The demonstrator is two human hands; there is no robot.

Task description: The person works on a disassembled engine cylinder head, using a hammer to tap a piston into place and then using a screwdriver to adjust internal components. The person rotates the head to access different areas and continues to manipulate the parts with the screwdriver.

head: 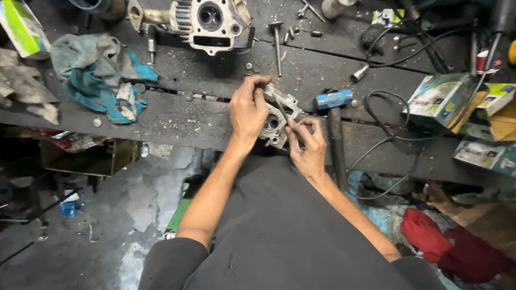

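At the near edge of a grimy workbench [177,129], a person's left hand [248,110] closes over the top of a small cast-metal engine part [278,115], fingers wrapped on its upper rim, while the right hand [307,146] pinches a thin dark rod-like tool [281,102] angled into it. The part sits at the bench's lip, over the person's lap; a slip of either grip could, it seems, send it to the stained floor, and the thin tool could skid off the oily metal and nick a finger. Just beside lies a hammer [334,123] with a blue-wrapped head and dark handle. Farther back, a crumpled teal and grey rag [102,75], a long-stemmed valve [277,45] and a finned, pale cylinder head [212,24] rest on the blackened planks, with cardboard boxes [446,99] and loose black cable [387,121] at right.
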